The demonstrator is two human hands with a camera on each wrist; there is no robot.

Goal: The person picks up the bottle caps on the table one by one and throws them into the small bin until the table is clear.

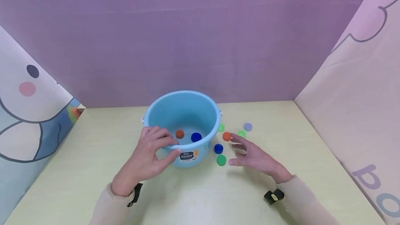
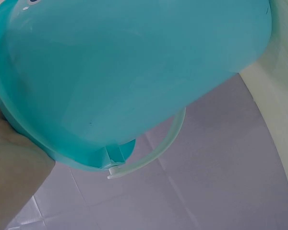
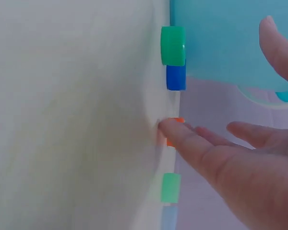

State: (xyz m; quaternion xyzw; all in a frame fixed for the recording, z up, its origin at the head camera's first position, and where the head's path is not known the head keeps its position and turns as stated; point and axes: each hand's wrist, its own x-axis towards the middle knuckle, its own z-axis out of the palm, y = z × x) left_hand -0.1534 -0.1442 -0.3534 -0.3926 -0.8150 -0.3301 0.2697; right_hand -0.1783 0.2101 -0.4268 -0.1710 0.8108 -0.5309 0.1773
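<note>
A light blue bucket [image 1: 184, 96] stands upright on the table, and in it lie an orange bottle cap [image 1: 179, 134] and a dark blue bottle cap [image 1: 196, 137]. My left hand [image 1: 153, 152] grips its near rim, fingers over the inside and thumb outside. To the right of the bucket my right hand [image 1: 254, 157] reaches in with fingers spread and nothing held. Its index fingertip is at another orange cap [image 1: 226, 136], partly hidden by that finger in the right wrist view. Beside it are a dark blue cap [image 1: 218, 148] and a green cap [image 1: 221, 160].
Two light green caps [image 1: 241, 133] and a pale violet cap [image 1: 248, 126] lie farther back on the pale table [image 1: 275, 124]. The bucket's whitish handle [image 2: 170, 139] hangs at its far side. A purple backdrop [image 1: 187, 44] rises behind, with printed panels left and right.
</note>
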